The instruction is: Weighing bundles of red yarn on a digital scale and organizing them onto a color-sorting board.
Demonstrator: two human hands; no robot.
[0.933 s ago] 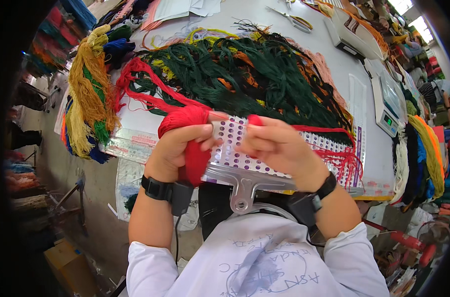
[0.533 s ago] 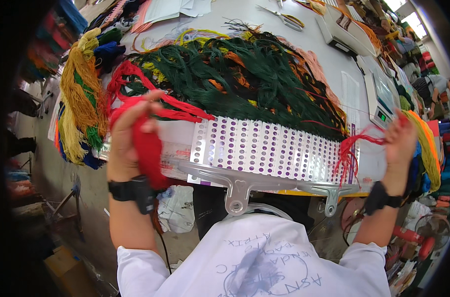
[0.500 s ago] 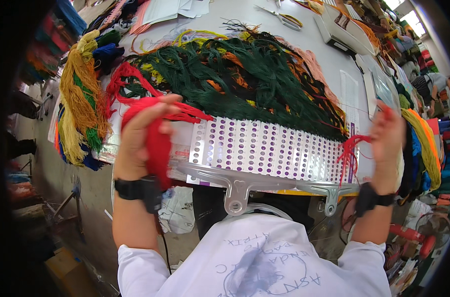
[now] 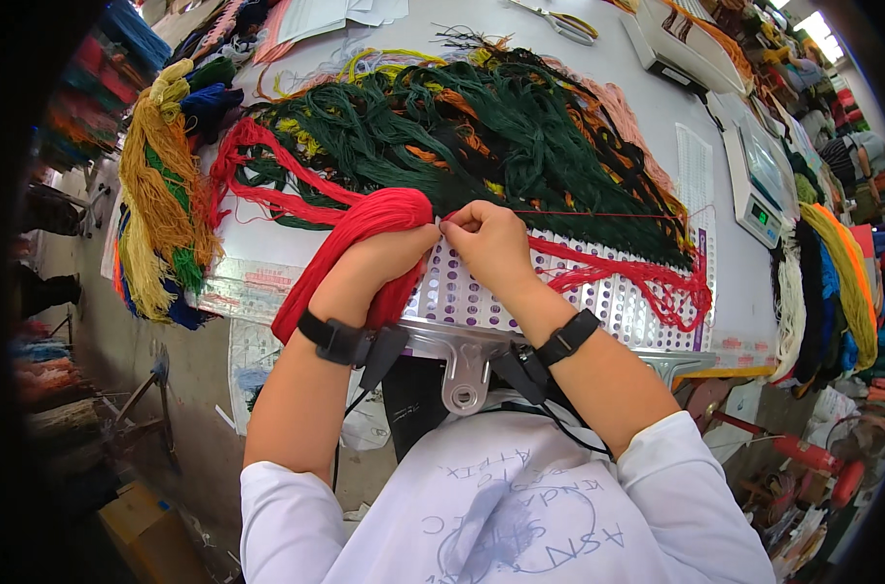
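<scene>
Coming in from the left, the left hand (image 4: 392, 255) now meets the right at the left end of the perforated cards (image 4: 454, 290); half a second ago the two were spread wide, one at each end. This seems to bring the work back to fine fingertip handling. The red skein (image 4: 350, 232) drapes over the left hand and wrist, hanging toward the near edge; the fingers beneath look curled, but what they grip is hidden. Just right of it, touching or nearly so, the right hand (image 4: 491, 241) is closed to a thumb-and-finger pinch; whether a thread sits in it is too small to tell. Beyond, a thin red thread (image 4: 589, 213) runs rightward across the dark green yarn (image 4: 532, 146), and loose red strands (image 4: 678, 292) lie over the cards' right end, well apart from both hands.
</scene>
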